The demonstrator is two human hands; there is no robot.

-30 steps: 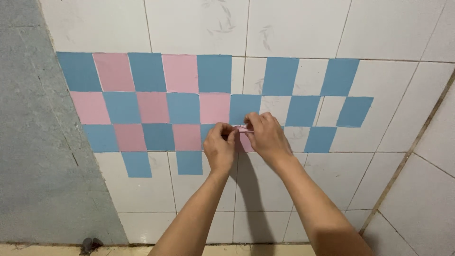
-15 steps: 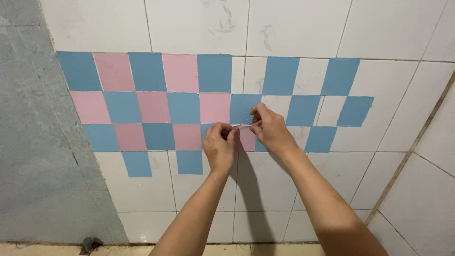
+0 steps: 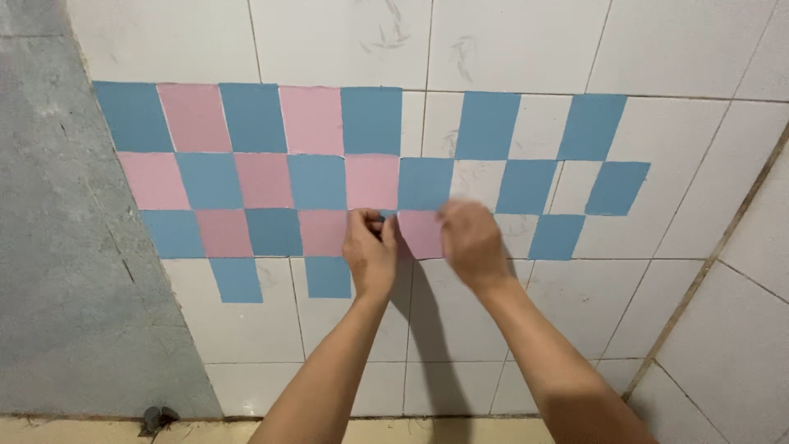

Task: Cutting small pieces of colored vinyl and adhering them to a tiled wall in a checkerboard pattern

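Now, pink square: I see the pink square point(image 3: 421, 234) at centre frame on the white tiled wall point(image 3: 345, 41), filling a gap in the blue and pink checker.
Left hand: my left hand point(image 3: 370, 247) pinches narrowly at its left edge, pinning that corner.
Right hand: my right hand point(image 3: 470, 242) is blurred beside its right edge; grip unclear.
Bare cement: grey strip point(image 3: 57, 288) at left.
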